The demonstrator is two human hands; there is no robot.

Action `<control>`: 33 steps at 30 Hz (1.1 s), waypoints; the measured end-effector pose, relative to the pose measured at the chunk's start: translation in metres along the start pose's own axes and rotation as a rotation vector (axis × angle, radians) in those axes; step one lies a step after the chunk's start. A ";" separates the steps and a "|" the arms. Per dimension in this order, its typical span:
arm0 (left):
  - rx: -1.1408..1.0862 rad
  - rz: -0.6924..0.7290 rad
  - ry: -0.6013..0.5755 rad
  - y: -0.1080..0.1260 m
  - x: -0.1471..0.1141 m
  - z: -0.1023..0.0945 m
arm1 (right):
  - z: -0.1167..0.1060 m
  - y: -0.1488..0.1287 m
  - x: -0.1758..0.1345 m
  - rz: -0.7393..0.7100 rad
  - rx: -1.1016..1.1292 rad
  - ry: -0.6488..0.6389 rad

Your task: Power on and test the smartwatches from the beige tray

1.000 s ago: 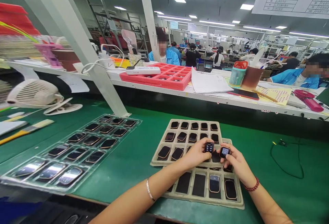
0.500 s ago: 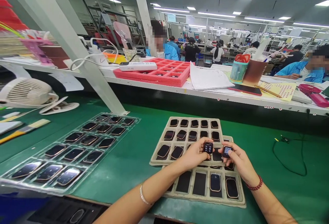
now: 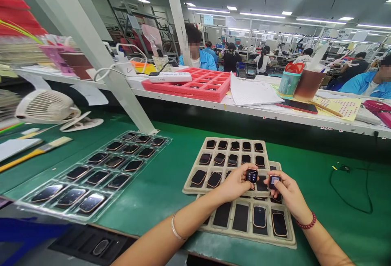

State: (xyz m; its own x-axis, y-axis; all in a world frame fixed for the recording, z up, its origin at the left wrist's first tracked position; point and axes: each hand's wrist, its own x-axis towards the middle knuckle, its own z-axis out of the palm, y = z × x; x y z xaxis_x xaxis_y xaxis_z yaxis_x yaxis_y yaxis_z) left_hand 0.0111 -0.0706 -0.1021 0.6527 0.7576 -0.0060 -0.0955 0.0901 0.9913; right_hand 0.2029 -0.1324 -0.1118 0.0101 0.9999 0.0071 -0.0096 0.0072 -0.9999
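My left hand (image 3: 236,182) grips a smartwatch (image 3: 252,175) whose lit screen shows small icons. In my right hand (image 3: 287,190) is a second smartwatch (image 3: 273,181), its screen lit with a square code and my thumb on its edge. The two watches are held side by side, a little apart, above a beige tray (image 3: 195,145) with dark watch faces in its compartments. Partly beneath that tray lies another beige tray (image 3: 291,233); some of its front compartments hold watches, and others show only dark padding. My hands and forearms hide parts of both trays.
A clear plastic tray (image 3: 105,213) of watches lies on the green table at left. Beyond it are a brush (image 3: 45,148) and a white fan (image 3: 49,107). A post (image 3: 128,103) rises behind, beside a shelf holding a red foam tray (image 3: 210,95). At right lies a cable (image 3: 351,194).
The view has shifted slightly, so most things appear a little farther right. Both hands keep hold of their watches in nearly the same position over the trays.
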 end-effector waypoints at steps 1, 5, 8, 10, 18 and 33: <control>-0.004 0.003 -0.001 0.000 0.000 0.000 | 0.000 0.001 0.000 -0.002 -0.003 -0.002; -0.013 0.000 0.000 0.000 0.001 0.001 | -0.002 0.003 0.000 -0.007 -0.008 -0.010; -0.007 -0.011 0.005 0.000 0.001 0.001 | -0.002 0.003 0.000 -0.011 -0.012 -0.014; -0.002 -0.017 0.009 0.000 0.001 0.001 | -0.002 0.003 0.000 -0.013 -0.015 -0.017; 0.040 -0.016 0.002 0.001 0.000 0.000 | -0.001 0.002 0.000 -0.016 -0.026 -0.009; 0.047 0.008 -0.006 -0.003 0.001 -0.001 | -0.001 0.000 -0.001 -0.056 -0.035 -0.059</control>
State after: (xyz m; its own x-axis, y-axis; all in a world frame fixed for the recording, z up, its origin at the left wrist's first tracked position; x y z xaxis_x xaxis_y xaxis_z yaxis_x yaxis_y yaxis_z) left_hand 0.0116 -0.0696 -0.1054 0.6563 0.7545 0.0030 -0.0653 0.0528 0.9965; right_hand 0.2037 -0.1338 -0.1117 -0.0490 0.9968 0.0625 0.0241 0.0637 -0.9977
